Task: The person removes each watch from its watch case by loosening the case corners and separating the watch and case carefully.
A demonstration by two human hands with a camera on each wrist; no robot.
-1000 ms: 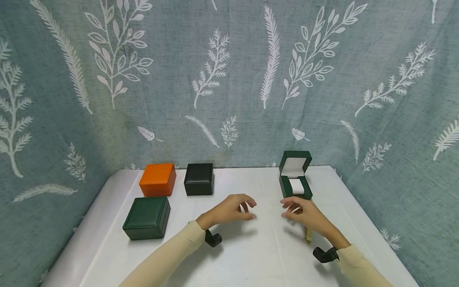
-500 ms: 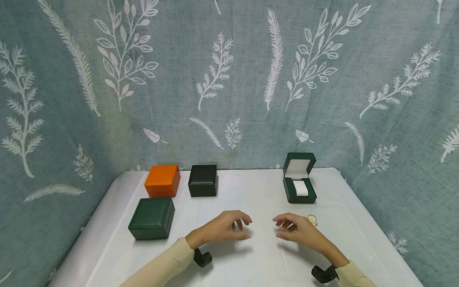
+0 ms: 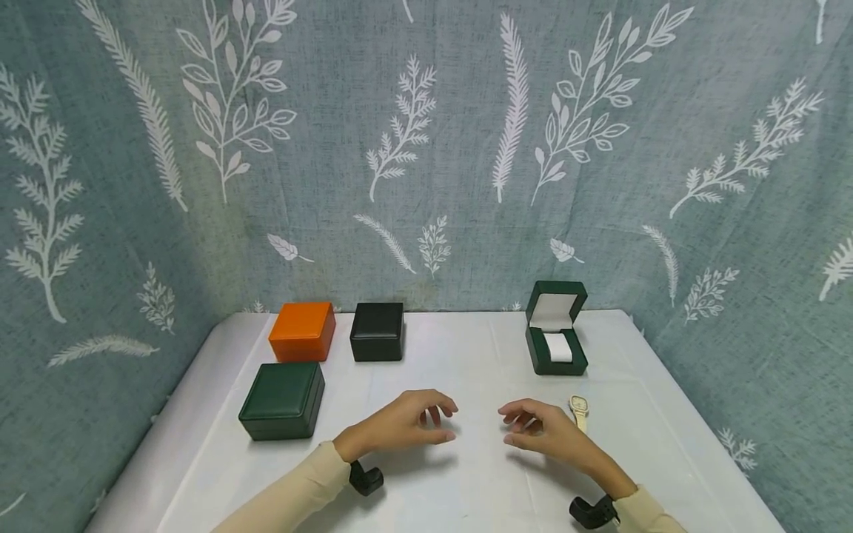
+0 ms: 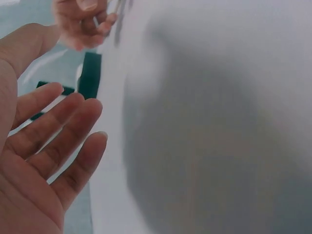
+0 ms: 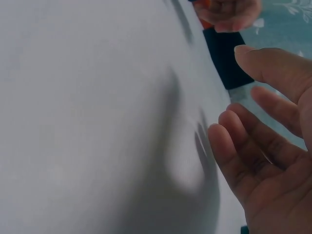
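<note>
My left hand (image 3: 406,422) hovers over the middle of the white table, fingers relaxed and holding nothing. Facing it, my right hand (image 3: 549,433) is also bare, with loosely bent fingers. Just beyond the right hand lies a gold wristwatch (image 3: 579,405), its lower strap partly hidden behind that hand. Farther back stands a small green watch box (image 3: 558,366) with its lid raised, showing a white cushion (image 3: 558,347) inside. Both wrist views show empty palms: the left hand (image 4: 53,141) and the right hand (image 5: 273,156).
At the left of the table (image 3: 466,488) stand an orange box (image 3: 302,331), a black box (image 3: 377,331) and a larger green box (image 3: 283,400), all with lids down. A patterned teal curtain (image 3: 460,244) hangs behind and along both sides.
Both hands have drawn back toward the near edge and away from the open green box, the left also shifting leftward. The watch, earlier mostly covered by the right hand, now shows more.
</note>
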